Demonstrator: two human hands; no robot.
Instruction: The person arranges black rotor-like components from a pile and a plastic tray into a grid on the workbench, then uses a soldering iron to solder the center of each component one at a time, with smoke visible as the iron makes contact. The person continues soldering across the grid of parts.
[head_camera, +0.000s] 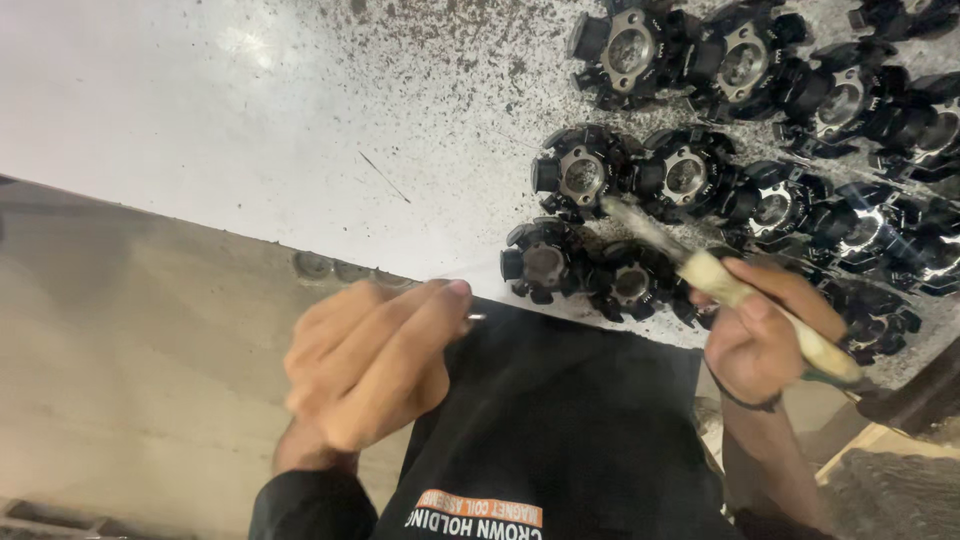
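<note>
A pale bench (200, 120), speckled with dark grit towards its far right, is seen from above, with its near edge running diagonally across the view. Below that edge a dull grey floor (120, 380) is shown on the left. A black garment (560, 430) with a printed patch is spread in the near middle. Rows of black round parts (760, 120) with metal centres are laid out on the far right of the bench, close together and in places touching. The left hand (370, 365) is held over the bench edge and the garment, its fingers drawn together and blurred; something small and shiny is glimpsed at the fingertips, but whether it is gripped cannot be told. The right hand (765, 325) is clamped around the pale handle of a brush (700, 265), which is tilted, its worn tip resting at one of the black round parts in the middle row.
</note>
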